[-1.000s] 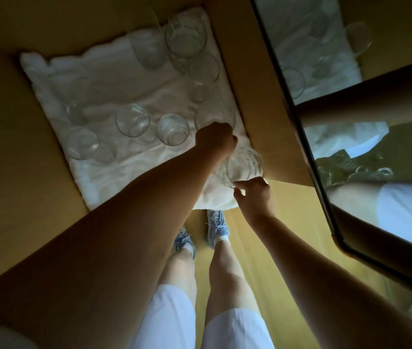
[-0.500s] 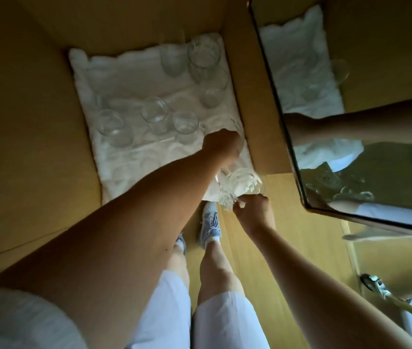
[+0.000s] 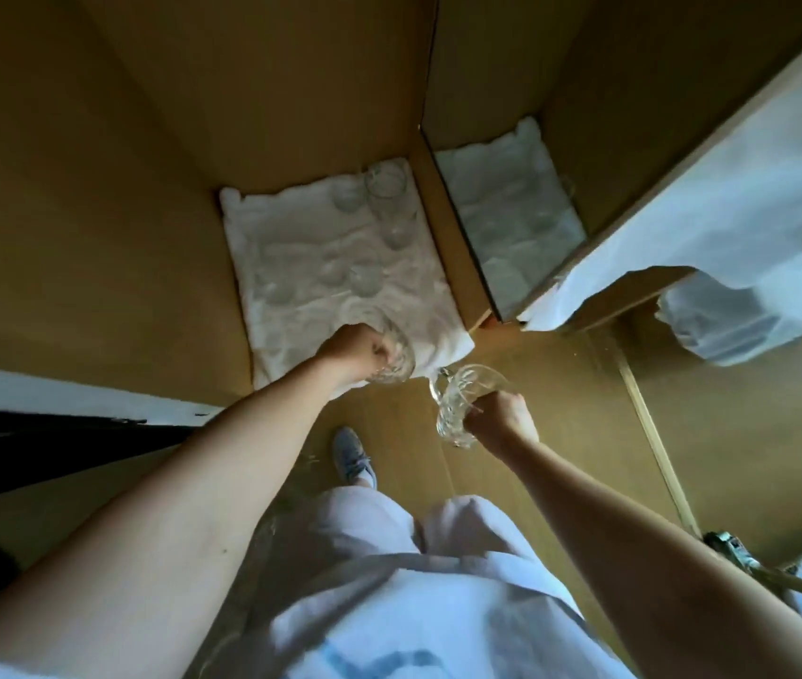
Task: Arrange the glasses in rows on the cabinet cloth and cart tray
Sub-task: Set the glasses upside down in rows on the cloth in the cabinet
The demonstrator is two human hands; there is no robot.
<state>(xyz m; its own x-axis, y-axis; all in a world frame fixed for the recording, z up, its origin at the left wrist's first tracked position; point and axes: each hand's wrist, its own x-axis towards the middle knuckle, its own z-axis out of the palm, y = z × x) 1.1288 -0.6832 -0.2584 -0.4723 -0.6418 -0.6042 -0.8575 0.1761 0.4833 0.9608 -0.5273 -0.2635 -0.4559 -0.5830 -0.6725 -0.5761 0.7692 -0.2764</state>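
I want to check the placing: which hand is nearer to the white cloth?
Left. The left hand grips a glass at the cloth's near edge; the right hand holds a mug off the cloth, beyond its near right corner.

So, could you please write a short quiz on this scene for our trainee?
1. True or false: the left hand and the right hand each hold a glass.
2. Relative to the cloth, the right glass is: A) standing on it; B) held off its near corner; C) under it.
3. Which held glass overlaps the cloth's near edge?
Key: 1 true; 2 B; 3 the left glass.
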